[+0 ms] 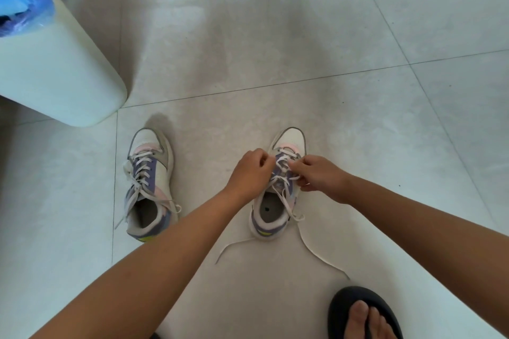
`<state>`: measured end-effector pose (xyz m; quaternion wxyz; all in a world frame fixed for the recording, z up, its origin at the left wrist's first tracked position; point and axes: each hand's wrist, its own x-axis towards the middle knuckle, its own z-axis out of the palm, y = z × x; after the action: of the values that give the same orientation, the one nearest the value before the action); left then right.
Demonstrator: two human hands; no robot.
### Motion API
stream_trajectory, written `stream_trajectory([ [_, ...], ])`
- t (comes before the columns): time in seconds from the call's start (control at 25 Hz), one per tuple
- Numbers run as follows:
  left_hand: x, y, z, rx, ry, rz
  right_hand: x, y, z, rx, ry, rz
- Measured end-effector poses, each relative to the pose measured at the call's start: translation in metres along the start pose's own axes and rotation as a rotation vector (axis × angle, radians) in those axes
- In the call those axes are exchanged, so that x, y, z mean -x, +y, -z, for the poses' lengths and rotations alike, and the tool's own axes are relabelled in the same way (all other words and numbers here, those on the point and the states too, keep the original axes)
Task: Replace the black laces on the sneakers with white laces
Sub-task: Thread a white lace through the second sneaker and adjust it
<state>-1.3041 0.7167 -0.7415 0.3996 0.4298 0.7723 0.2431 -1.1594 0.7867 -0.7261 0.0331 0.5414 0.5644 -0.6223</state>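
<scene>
Two hands work a white lace on a sneaker standing on a tiled floor.

The left hand (252, 170) and right hand (319, 175) each pinch the white lace (282, 170) over the right-side sneaker (275, 217), its loose ends trailing on the floor (303, 63). A second sneaker (150, 184), white-laced, stands apart to the left, near a pale bin (55, 71).
</scene>
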Motion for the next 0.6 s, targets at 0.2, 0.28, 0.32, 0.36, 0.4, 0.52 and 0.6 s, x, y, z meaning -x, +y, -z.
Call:
stream_trajectory([
  [0.2, -0.023, 0.016, 0.016, -0.316, -0.243, -0.117, -0.004, -0.007, 0.0, 0.089, 0.008, 0.056],
  [0.28, -0.016, 0.005, 0.019, 0.163, -0.2, 0.027, 0.0, 0.002, 0.003, -0.373, -0.015, -0.017],
  [0.32, -0.009, -0.003, 0.017, 0.389, -0.159, 0.103, 0.003, 0.008, 0.003, -0.521, -0.005, -0.023],
  [0.36, -0.002, -0.01, 0.013, 0.548, -0.121, 0.166, 0.004, 0.012, 0.0, -0.544, 0.021, -0.009],
  [0.4, 0.004, -0.016, 0.009, 0.629, -0.105, 0.222, 0.004, 0.014, -0.003, -0.437, 0.056, 0.015],
  [0.52, 0.006, -0.015, 0.008, 0.457, -0.158, 0.252, 0.0, 0.003, -0.009, -0.026, 0.11, 0.08],
  [0.6, -0.001, -0.007, 0.012, 0.121, -0.234, 0.118, -0.004, -0.008, -0.007, 0.092, 0.048, 0.069],
])
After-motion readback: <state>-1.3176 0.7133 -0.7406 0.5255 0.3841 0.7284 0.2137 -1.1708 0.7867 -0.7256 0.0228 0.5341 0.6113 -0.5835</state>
